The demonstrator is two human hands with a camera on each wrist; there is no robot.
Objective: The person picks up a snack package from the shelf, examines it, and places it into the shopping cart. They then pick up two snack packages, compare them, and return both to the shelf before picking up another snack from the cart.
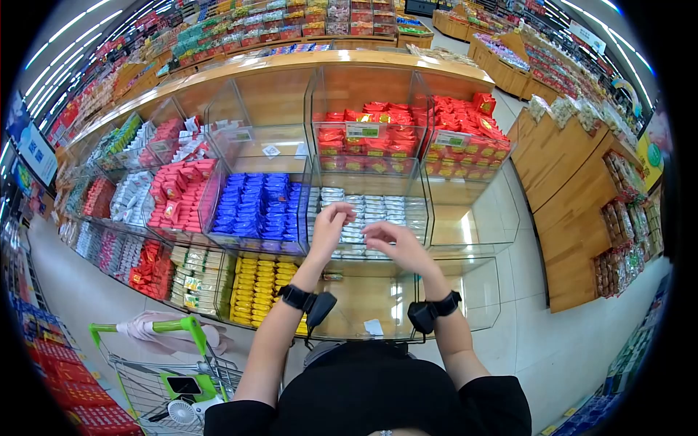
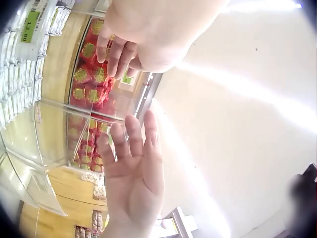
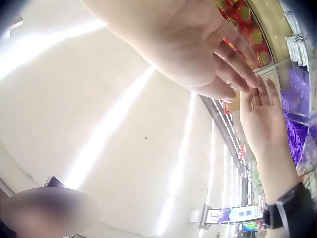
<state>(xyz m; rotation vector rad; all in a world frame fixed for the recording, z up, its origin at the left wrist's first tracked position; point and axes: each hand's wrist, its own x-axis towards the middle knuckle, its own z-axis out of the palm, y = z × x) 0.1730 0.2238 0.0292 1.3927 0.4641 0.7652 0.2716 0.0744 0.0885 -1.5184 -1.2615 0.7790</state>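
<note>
Both hands hover over a clear bin of white-and-silver packets (image 1: 374,211), palms facing each other and apart. My left hand (image 1: 331,227) has loosely bent fingers with nothing in them. A short way to its right, my right hand (image 1: 396,241) is also bare, its fingers relaxed toward the left one. In the left wrist view the right hand (image 2: 131,173) shows an unfilled palm and loosely extended fingers. The right wrist view shows the left hand (image 3: 262,114) likewise holding nothing. Blue packets (image 1: 258,207) fill the bin left of the hands.
Red packets (image 1: 374,131) fill bins behind, and yellow packets (image 1: 263,291) lie lower left. Clear bin walls (image 1: 427,211) divide the goods. A shopping cart (image 1: 193,327) with green handles stands at lower left. A wooden display (image 1: 574,211) rises across the aisle on the right.
</note>
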